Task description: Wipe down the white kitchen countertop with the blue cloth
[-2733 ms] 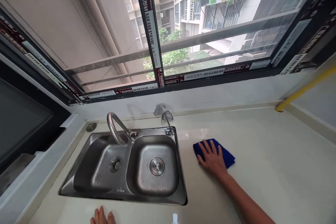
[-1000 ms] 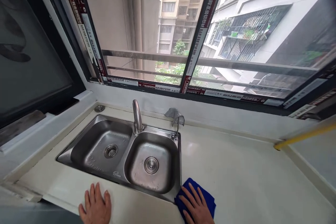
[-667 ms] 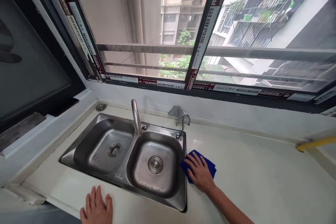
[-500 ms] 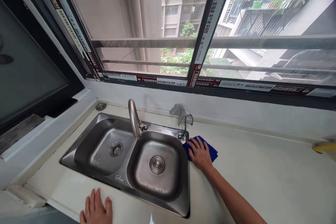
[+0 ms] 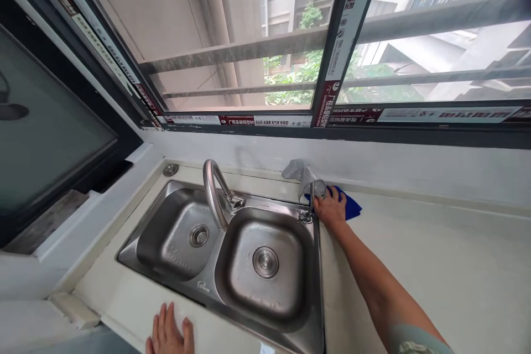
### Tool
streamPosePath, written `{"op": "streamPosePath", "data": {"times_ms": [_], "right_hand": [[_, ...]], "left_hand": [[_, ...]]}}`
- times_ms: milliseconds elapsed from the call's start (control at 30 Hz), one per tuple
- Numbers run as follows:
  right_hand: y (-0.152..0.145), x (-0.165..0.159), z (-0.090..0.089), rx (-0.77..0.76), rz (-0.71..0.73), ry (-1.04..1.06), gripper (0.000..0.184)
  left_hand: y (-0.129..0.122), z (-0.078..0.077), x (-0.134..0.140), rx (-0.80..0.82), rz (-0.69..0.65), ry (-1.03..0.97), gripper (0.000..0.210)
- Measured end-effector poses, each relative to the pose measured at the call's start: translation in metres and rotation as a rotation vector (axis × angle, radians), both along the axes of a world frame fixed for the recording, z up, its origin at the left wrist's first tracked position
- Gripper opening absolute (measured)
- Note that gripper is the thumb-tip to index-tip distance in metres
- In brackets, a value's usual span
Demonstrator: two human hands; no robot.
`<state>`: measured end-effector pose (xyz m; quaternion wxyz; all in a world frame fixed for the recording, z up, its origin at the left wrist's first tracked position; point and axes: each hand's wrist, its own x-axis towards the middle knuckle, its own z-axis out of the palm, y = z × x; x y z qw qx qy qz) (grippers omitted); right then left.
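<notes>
My right hand (image 5: 332,211) presses a blue cloth (image 5: 353,208) onto the white countertop, just behind the sink's back right corner. Its fingers are partly hidden behind a silver mesh cloth (image 5: 299,170) draped over a thin upright spout (image 5: 306,215). Near the counter's front edge, my left hand (image 5: 171,333) rests flat with its fingers apart and nothing in it. Between the two hands lies a double-bowl steel sink (image 5: 209,286) with water drops in both bowls.
A curved steel faucet (image 5: 212,193) rises at the back of the sink. A round metal drain piece (image 5: 170,170) sits at the back left. Behind the counter runs a low white wall (image 5: 415,168) under a dark window frame (image 5: 265,131).
My right hand has slid the blue cloth back toward the wall, from beside the sink to behind the spout. My left hand stays on the front counter. The view has turned slightly.
</notes>
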<state>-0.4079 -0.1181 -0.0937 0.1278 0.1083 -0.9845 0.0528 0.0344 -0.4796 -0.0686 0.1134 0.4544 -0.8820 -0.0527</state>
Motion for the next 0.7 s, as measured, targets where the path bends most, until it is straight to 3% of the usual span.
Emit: {"op": "streamPosePath", "data": {"times_ms": [300,567,700], "right_hand": [[0.016,0.044,0.008,0.086,0.235,-0.009,0.047],[0.007,0.096,0.011,0.112,0.161,-0.027,0.045],[0.005,0.133,0.013,0.151,0.201,-0.057,0.041]], "left_hand": [[0.000,-0.001,0.000,-0.047,-0.019,0.024,0.065],[0.000,-0.001,0.003,-0.035,-0.044,0.029,0.065],[0.004,0.007,0.003,-0.012,-0.044,0.052,0.064]]}}
